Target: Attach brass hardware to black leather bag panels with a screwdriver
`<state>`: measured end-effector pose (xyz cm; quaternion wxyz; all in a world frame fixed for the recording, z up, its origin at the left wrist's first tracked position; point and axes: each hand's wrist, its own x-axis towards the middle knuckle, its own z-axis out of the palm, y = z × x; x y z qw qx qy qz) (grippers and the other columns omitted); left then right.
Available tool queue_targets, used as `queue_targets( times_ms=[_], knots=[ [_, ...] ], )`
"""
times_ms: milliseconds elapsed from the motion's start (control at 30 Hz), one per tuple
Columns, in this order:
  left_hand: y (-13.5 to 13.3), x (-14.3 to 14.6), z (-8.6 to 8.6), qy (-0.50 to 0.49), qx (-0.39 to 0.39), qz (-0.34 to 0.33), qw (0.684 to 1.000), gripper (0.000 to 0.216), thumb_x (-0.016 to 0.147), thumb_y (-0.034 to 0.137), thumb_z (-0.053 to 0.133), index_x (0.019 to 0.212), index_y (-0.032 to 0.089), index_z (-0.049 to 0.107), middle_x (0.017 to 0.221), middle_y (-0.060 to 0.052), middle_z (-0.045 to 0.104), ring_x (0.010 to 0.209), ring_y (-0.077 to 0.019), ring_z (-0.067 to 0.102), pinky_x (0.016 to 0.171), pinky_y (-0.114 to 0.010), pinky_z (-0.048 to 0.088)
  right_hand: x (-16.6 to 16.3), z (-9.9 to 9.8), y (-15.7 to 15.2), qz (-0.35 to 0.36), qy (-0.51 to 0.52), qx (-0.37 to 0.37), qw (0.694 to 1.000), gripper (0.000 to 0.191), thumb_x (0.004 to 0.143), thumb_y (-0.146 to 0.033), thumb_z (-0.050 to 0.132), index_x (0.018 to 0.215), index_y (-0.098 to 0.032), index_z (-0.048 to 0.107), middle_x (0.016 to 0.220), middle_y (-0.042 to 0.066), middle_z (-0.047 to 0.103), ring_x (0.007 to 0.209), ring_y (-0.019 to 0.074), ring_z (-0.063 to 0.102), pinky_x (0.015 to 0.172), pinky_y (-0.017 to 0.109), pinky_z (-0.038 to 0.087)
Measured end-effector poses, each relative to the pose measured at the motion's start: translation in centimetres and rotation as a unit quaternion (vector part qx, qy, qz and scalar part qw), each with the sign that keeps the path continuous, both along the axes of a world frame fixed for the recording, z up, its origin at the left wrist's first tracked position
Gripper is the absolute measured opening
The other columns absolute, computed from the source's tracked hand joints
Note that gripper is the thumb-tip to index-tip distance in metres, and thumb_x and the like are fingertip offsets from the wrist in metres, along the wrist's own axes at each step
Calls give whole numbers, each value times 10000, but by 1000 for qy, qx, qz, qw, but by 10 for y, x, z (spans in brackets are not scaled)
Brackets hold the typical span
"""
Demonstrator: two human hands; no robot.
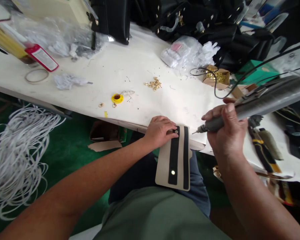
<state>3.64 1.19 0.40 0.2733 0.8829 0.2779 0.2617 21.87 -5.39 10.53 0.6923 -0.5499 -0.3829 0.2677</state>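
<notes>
My right hand (227, 130) is wrapped round a grey electric screwdriver (267, 98), whose thin bit points left, just right of a flat beige panel (162, 166). The bit and the panel are apart. Two black straps (174, 153) run down the panel; one carries a round metal fitting near each end. With its fingers closed at the panel's upper left edge, my left hand (160, 131) holds it beside the upper fitting. The panel's lower part hangs over the table edge, above my lap. My left fingertips partly cover the strap's top.
Small gold fittings (155, 84) lie on the white table (140, 56) near a yellow tape roll (117, 98). Pliers (262, 150) and a box of gold parts (216, 78) are at right. Black bags (190, 16) crowd the back; white cord (20, 156) is piled at left.
</notes>
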Motion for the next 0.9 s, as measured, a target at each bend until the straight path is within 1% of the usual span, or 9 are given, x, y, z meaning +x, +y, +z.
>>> queue_targets(
  times_ms=[67,133,233,300,367,567,733,900],
  knots=[
    [0,0,0,10,7,-2,1000,252,860,424,786,1049,259,761,1178,0,775,1181,-236,605,1051,-440,379,-12,-7,3,20,-23,-34,999,376,815,-501,777,1011,-256,571,676,-60,497,581,154,571,584,307,492],
    [0,1,1,20,10,-1,1000,258,869,435,775,1055,257,757,1180,-8,774,1186,-242,601,1048,-444,376,-22,-14,6,26,-32,-63,997,373,808,-512,781,953,-256,553,645,-68,483,538,142,533,553,300,474],
    [0,1,2,21,7,0,1000,252,872,438,771,1050,260,750,1189,-5,771,1206,-246,593,1048,-451,370,-33,-22,10,0,-27,-37,999,390,813,-536,770,847,-258,499,588,-84,422,471,118,451,483,279,425],
    [0,1,1,17,1,2,1000,250,864,434,781,1042,262,748,1187,-1,771,1210,-246,594,1049,-456,369,-38,-25,12,-4,-26,-12,1000,406,806,-521,786,798,-256,479,581,-84,410,456,110,442,459,271,410],
    [0,1,1,12,-5,3,1000,251,857,437,787,1031,261,747,1184,4,772,1202,-246,598,1051,-461,369,-41,-28,13,3,-28,-3,1000,409,799,-506,799,777,-255,478,580,-81,412,452,111,455,448,270,414],
    [0,1,1,10,-14,4,1000,232,860,435,784,1029,280,749,1202,4,768,1221,-257,594,1067,-478,358,-44,-36,17,7,-48,-6,999,424,809,-544,785,761,-259,474,592,-69,429,459,117,479,437,277,437],
    [0,0,1,9,-11,2,1000,240,870,445,772,1038,276,745,1205,12,766,1228,-255,590,1066,-477,354,-45,-39,17,11,-59,-5,998,430,822,-516,777,705,-255,456,625,-49,465,470,122,494,446,293,437],
    [0,-1,0,12,-14,0,1000,235,883,454,754,1038,277,743,1199,5,765,1234,-253,588,1069,-479,350,-45,-40,15,3,-105,-32,994,475,839,-599,720,685,-262,423,612,-40,458,474,138,496,470,319,461]
  ],
)
